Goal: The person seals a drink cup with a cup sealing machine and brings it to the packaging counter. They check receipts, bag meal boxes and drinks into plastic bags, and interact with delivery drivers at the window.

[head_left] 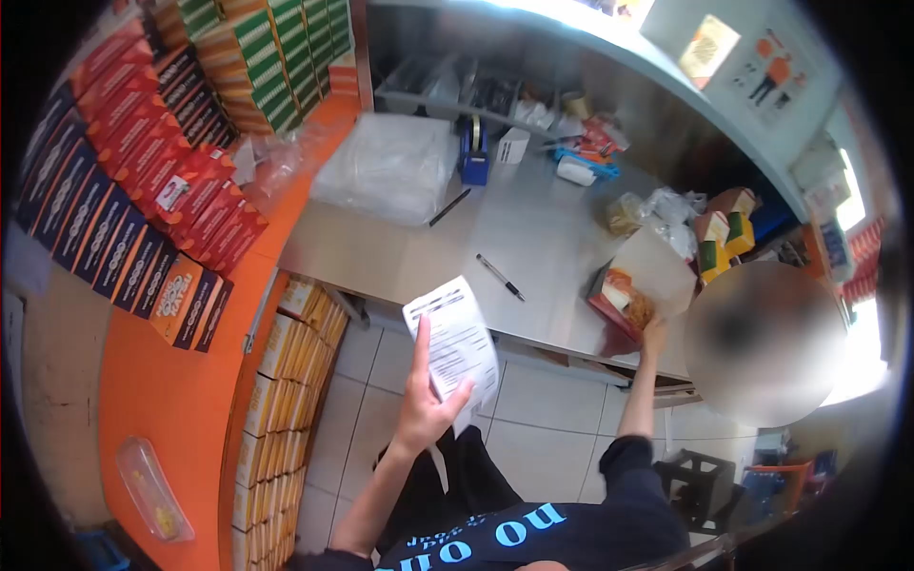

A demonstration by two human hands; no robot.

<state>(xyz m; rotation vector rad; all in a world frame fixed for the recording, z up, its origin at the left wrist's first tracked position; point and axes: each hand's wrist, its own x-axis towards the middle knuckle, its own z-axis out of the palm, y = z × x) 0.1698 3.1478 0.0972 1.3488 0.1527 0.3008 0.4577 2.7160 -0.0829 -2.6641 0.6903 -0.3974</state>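
Observation:
My left hand (430, 409) grips a printed paper receipt (452, 344), with the index finger stretched along its edge and the thumb on its front. The receipt hangs over the floor in front of the steel counter (400, 262). On the right, my right hand (653, 335) is closed on the near corner of a cardboard food box (614, 319). The box stands on the counter with its pale lid (659, 271) raised. Inside lies brown, fried-looking food (641, 310) beside a white item. My right fingertips are partly hidden at the box.
A black-and-white pen (500, 277), a dark pen (449, 206), a blue tape dispenser (474, 150) and a stack of plastic bags (386, 167) lie on the counter. Red boxes (157, 143) fill the left shelf. A blurred round patch covers the right side.

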